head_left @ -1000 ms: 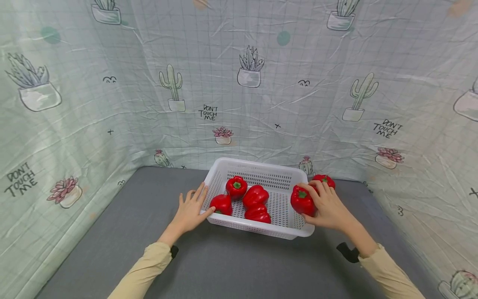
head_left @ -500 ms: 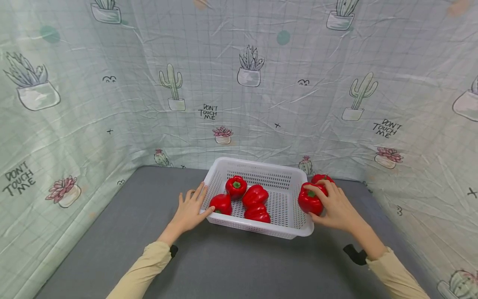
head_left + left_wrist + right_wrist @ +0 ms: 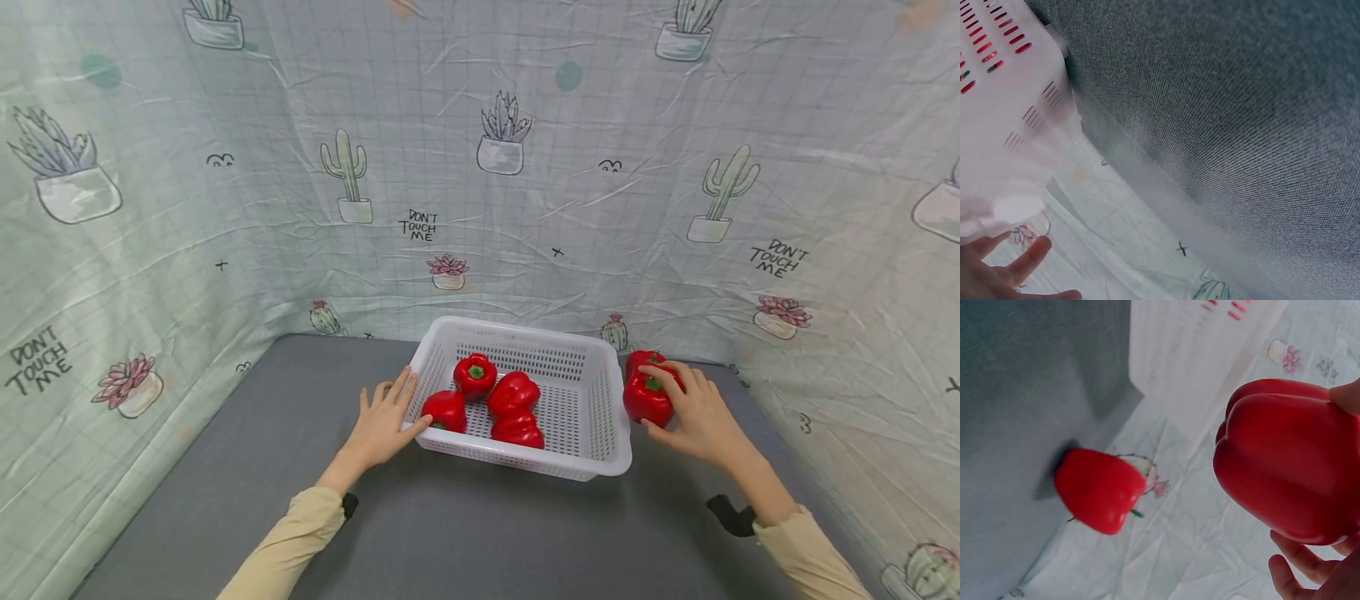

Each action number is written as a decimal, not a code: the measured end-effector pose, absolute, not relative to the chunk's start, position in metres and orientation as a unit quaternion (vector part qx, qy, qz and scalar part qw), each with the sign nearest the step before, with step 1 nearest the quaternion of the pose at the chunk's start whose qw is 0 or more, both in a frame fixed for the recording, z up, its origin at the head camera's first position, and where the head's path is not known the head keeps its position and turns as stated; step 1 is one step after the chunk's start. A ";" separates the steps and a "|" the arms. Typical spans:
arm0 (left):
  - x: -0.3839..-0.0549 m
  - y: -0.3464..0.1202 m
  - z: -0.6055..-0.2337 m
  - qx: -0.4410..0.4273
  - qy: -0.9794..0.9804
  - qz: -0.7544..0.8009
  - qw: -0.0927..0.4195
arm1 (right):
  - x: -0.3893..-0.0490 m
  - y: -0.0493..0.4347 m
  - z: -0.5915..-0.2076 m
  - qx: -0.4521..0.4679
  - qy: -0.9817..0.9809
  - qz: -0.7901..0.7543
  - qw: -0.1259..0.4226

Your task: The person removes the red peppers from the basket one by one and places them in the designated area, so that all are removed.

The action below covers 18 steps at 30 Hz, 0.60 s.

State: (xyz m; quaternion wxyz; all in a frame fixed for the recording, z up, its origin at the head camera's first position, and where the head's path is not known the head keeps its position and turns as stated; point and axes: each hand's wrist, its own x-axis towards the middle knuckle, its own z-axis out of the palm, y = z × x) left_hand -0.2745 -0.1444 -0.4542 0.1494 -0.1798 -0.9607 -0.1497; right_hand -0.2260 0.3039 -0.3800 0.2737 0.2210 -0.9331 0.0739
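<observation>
My right hand (image 3: 693, 417) grips a red bell pepper (image 3: 647, 402) just outside the right side of a white perforated plastic basket (image 3: 606, 408). In the right wrist view the held pepper (image 3: 1285, 462) is clear of the table, thumb and fingers on opposite sides. Another red bell pepper (image 3: 1100, 490) sits on the table beyond it, partly hidden behind the held one in the head view. With fingers spread and fairly straight, my left hand (image 3: 380, 421) rests on the basket's left rim, thumb at the front corner. Several red peppers, such as an upright one (image 3: 475, 377), lie in the basket's left half.
Grey cloth covers the table (image 3: 480, 533). A pale curtain (image 3: 540, 250) printed with cacti hangs around the back and both sides. The basket stands near the table's back edge.
My right hand has carried the held pepper rightward, from over the basket's right end to outside its rim. My left hand, the basket and the peppers inside have not moved.
</observation>
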 end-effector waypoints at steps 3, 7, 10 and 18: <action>-0.275 -0.144 -0.454 -0.181 -0.961 -0.150 0.148 | -0.229 0.312 -0.383 0.212 -0.935 0.072 0.277; -0.275 -0.144 -0.454 -0.183 -0.960 -0.151 0.149 | -0.233 0.321 -0.385 0.199 -0.934 0.059 0.289; -0.276 -0.144 -0.454 -0.182 -0.960 -0.154 0.149 | -0.235 0.327 -0.386 0.188 -0.936 0.052 0.294; -0.276 -0.145 -0.454 -0.180 -0.960 -0.152 0.149 | -0.241 0.340 -0.389 0.155 -0.947 0.059 0.277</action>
